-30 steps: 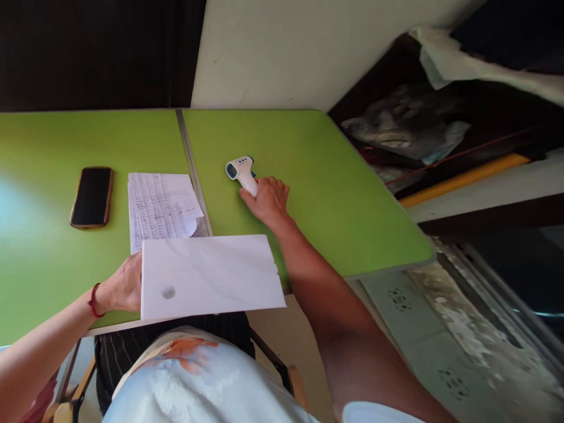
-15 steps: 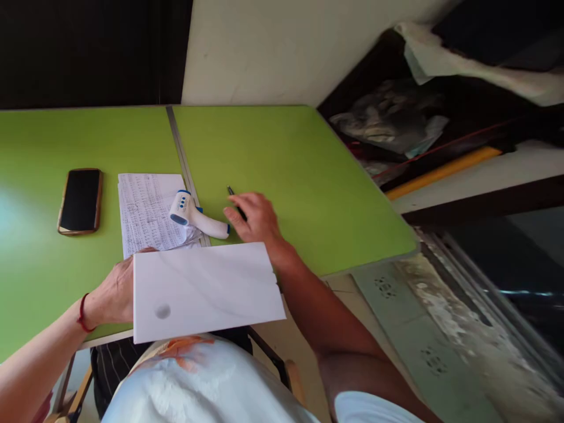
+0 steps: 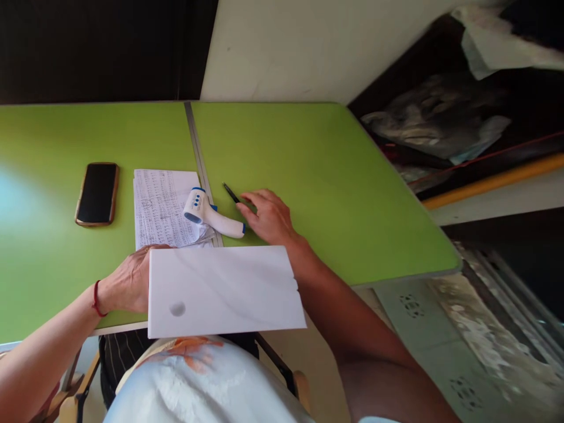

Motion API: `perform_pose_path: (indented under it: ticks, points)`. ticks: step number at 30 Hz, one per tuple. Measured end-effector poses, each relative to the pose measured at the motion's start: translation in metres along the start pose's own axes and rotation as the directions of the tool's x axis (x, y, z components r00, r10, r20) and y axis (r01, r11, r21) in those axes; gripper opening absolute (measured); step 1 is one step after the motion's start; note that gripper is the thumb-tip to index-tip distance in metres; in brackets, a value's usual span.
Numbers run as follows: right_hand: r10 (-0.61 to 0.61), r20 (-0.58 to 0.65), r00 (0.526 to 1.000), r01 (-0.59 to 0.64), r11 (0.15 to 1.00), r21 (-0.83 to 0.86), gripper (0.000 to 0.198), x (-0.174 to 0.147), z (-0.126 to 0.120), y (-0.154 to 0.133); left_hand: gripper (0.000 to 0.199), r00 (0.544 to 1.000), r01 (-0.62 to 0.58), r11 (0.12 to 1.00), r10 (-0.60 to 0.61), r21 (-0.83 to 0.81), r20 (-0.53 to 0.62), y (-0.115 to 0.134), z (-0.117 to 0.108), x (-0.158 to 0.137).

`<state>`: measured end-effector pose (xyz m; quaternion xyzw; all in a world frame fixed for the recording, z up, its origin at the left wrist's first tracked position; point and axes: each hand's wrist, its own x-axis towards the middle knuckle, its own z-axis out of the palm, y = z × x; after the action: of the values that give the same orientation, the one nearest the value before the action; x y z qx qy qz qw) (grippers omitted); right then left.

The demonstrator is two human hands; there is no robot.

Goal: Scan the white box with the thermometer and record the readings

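My left hand is at the left edge of a white box with a round grey spot, held level above my lap. Its fingers are mostly hidden behind the box. Beyond the box, my right hand rests low over the green table, thumb and forefinger closed at the near end of a black pen. The pen slants away to the left. Just left of that hand lies a white and blue infrared thermometer, partly on handwritten sheets.
A phone lies face up on the left of the green table. A metal strip crosses the tabletop. At the right stands a dark shelf with crumpled plastic. A chair armrest is beside my lap.
The view has swung slightly left, so everything sits further right. The pen has shifted left relative to my right hand, and more of it shows. My left hand stays at the white box.
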<state>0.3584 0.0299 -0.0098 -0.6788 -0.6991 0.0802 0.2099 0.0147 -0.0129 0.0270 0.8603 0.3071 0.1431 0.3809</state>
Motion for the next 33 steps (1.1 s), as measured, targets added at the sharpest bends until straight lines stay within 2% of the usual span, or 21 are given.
perform_pose_path:
  ticks: [2, 3, 5, 7, 8, 12, 15, 17, 20, 24, 27, 29, 31, 33]
  points:
    - [-0.129, -0.053, 0.990, 0.133, 0.988, 0.078, 0.033, -0.002, -0.003, -0.010, 0.067, 0.999, -0.048, 0.999, 0.048, 0.003, -0.024, -0.005, 0.005, -0.002]
    - [-0.179, -0.036, 0.983, 0.182, 0.977, 0.115, 0.037, -0.004, -0.003, -0.017, 0.069, 0.998, -0.060, 0.998, 0.060, 0.002, -0.028, -0.008, 0.007, -0.003]
    - [-0.224, 0.074, 0.972, 0.213, 0.967, 0.139, 0.051, -0.007, -0.002, -0.032, 0.068, 0.998, -0.055, 0.998, 0.055, -0.001, -0.024, -0.009, 0.008, -0.004]
    - [-0.193, 0.190, 0.963, 0.181, 0.980, 0.080, 0.068, -0.009, 0.002, -0.047, 0.070, 0.998, -0.053, 0.998, 0.052, -0.019, -0.042, -0.008, 0.008, -0.004]
    - [-0.156, 0.229, 0.961, 0.151, 0.988, 0.036, 0.069, -0.008, 0.004, -0.053, 0.073, 0.997, -0.051, 0.998, 0.049, -0.041, -0.051, -0.006, 0.008, -0.004]
    - [-0.021, 0.344, 0.939, 0.035, 0.999, -0.034, 0.041, -0.003, 0.003, -0.067, 0.075, 0.999, -0.029, 0.991, 0.024, -0.133, -0.036, 0.000, 0.010, -0.003]
    - [-0.006, 0.381, 0.925, -0.007, 0.999, 0.032, 0.044, -0.001, -0.001, -0.062, 0.073, 0.998, 0.044, 0.990, -0.050, -0.135, -0.039, 0.000, 0.014, -0.003]
    - [0.019, 0.330, 0.944, -0.060, 0.992, 0.115, 0.053, -0.002, 0.001, -0.054, 0.072, 0.998, 0.055, 0.990, -0.060, -0.129, -0.033, -0.001, 0.016, -0.004]
    - [0.084, 0.157, 0.984, -0.112, 0.977, 0.181, 0.056, -0.005, 0.011, -0.039, 0.072, 0.998, -0.032, 0.995, 0.026, -0.091, -0.061, -0.004, 0.018, -0.006]
    - [0.096, -0.043, 0.994, -0.093, 0.994, 0.063, 0.051, -0.010, 0.023, -0.028, 0.070, 0.987, -0.130, 0.991, 0.126, -0.041, -0.099, -0.011, 0.020, -0.010]
    - [-0.019, -0.131, 0.991, 0.019, 1.000, 0.000, 0.043, -0.012, 0.021, -0.034, 0.072, 0.980, -0.155, 0.988, 0.150, -0.029, -0.132, -0.015, 0.022, -0.013]
    - [-0.201, -0.171, 0.965, 0.208, 0.978, 0.028, 0.041, -0.013, 0.016, -0.042, 0.074, 0.985, -0.133, 0.991, 0.129, -0.028, -0.113, -0.017, 0.024, -0.014]
    - [-0.396, -0.120, 0.910, 0.409, 0.905, 0.113, 0.049, -0.014, 0.010, -0.051, 0.074, 0.988, -0.120, 0.992, 0.117, -0.028, -0.101, -0.018, 0.025, -0.015]
    - [-0.528, -0.002, 0.849, 0.517, 0.830, 0.209, 0.060, -0.016, 0.006, -0.057, 0.073, 0.991, -0.116, 0.993, 0.113, -0.024, -0.077, -0.018, 0.027, -0.014]
